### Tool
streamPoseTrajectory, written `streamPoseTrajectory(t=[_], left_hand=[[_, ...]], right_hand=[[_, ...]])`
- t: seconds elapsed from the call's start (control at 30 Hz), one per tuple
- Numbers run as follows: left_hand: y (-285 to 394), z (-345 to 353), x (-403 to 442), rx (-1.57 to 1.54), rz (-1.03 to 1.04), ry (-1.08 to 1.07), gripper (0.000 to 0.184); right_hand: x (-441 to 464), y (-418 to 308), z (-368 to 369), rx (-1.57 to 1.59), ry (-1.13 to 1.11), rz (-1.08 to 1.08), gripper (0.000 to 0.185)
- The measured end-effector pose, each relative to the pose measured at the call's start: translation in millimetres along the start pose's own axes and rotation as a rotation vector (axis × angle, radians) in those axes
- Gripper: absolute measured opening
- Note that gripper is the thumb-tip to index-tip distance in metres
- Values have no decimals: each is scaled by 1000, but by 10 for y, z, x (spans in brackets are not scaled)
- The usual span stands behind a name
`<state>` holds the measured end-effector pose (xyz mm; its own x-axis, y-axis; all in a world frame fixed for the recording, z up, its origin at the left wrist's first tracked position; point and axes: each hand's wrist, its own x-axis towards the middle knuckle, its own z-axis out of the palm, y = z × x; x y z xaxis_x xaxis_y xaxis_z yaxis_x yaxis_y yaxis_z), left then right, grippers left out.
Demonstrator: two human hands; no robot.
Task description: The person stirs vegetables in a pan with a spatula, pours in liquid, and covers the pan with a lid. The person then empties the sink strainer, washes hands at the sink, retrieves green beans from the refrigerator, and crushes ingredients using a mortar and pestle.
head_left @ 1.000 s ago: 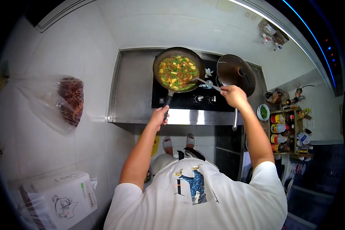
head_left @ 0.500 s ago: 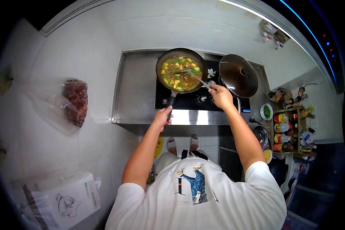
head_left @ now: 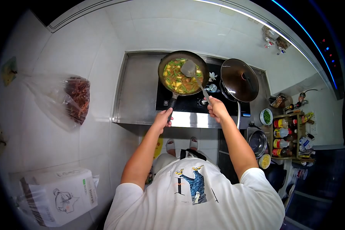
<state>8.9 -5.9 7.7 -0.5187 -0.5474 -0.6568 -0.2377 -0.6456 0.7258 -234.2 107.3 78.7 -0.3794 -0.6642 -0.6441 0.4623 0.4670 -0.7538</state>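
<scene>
A dark wok point(head_left: 162, 79) stands over the left burner of the black gas stove point(head_left: 184, 103). In it is a stew point(head_left: 176, 79) of yellow chunks and green bean-like pieces in brown broth. My left hand point(head_left: 163, 119) is closed around the wok's black handle point(head_left: 172, 103). My right hand point(head_left: 218, 109) grips a metal spatula point(head_left: 189, 69), its broad blade over the food at the wok's upper right. Whether the blade touches the stew I cannot tell. Right of the wok, a glass lid point(head_left: 237, 82) covers a second pan on the other burner.
A bowl of chopped greens point(head_left: 266, 116), a metal bowl point(head_left: 257, 143) and a yellow-filled bowl point(head_left: 264, 161) stand at the right. Beyond them is a rack of sauce bottles point(head_left: 283, 133). A plastic bag of dried red food point(head_left: 76, 99) hangs on the left wall above a paper packet point(head_left: 61, 197).
My right hand has come down and slightly left. The spatula blade has risen from in the stew to show its broad face near the wok's upper right. My left hand stays on the handle.
</scene>
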Motion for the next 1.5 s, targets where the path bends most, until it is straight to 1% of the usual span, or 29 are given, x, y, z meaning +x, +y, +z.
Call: streamPoseTrajectory(t=[0.13,0.23,0.37,0.5,0.53,0.57,0.63,0.7,0.77,0.83,0.9,0.97,1.03,1.1,1.17,1.23,1.3,1.37,1.43,1.47,1.5], left_hand=[[-4,4,6,3,-1,5,36],[-4,7,0,23,-10,13,36],[-5,31,-6,15,-9,27,36],[-8,8,-8,12,-5,26,35],[-9,12,-6,17,3,20,35],[-31,11,-14,12,-3,22,35],[-23,31,-9,-11,13,27,34],[14,47,-30,-3,12,36,33],[10,45,-47,11,12,37,34],[25,32,-22,4,19,42,34],[-27,46,-26,2,15,39,34],[-9,37,-27,7,14,39,35],[-10,17,-30,21,13,41,35],[-16,27,-13,5,18,27,36],[-50,18,13,2,41,22,36],[-14,17,25,1,34,15,36],[-10,17,-1,9,5,18,37],[-48,5,13,4,9,16,36],[-29,9,26,-1,24,11,36],[-20,7,16,-2,23,4,36],[-16,4,5,-4,19,-3,36]], right_hand=[[132,70,-35,115,-83,73,26],[299,172,12,69,-91,141,20],[461,290,193,43,-97,216,18],[531,120,9,-98,-45,267,18],[583,69,-18,-89,-35,287,18],[639,65,-11,-135,-33,265,17],[732,72,131,-58,-120,287,16],[688,72,244,-57,-76,304,15],[682,43,74,-90,-116,306,16],[697,1,-38,-69,-51,333,16],[800,68,-20,39,-175,330,15],[774,105,128,55,-143,336,14],[722,25,-24,-58,-169,328,15],[749,-33,-137,-94,-77,301,14],[787,12,-46,39,-176,302,12],[658,-83,125,-62,-102,311,12],[609,-199,-56,-119,-135,309,13],[373,-381,-148,-319,-40,184,15],[227,-488,-197,-574,80,15,19],[290,-470,-257,-751,174,-99,27],[289,-465,-302,-756,177,-99,27]])
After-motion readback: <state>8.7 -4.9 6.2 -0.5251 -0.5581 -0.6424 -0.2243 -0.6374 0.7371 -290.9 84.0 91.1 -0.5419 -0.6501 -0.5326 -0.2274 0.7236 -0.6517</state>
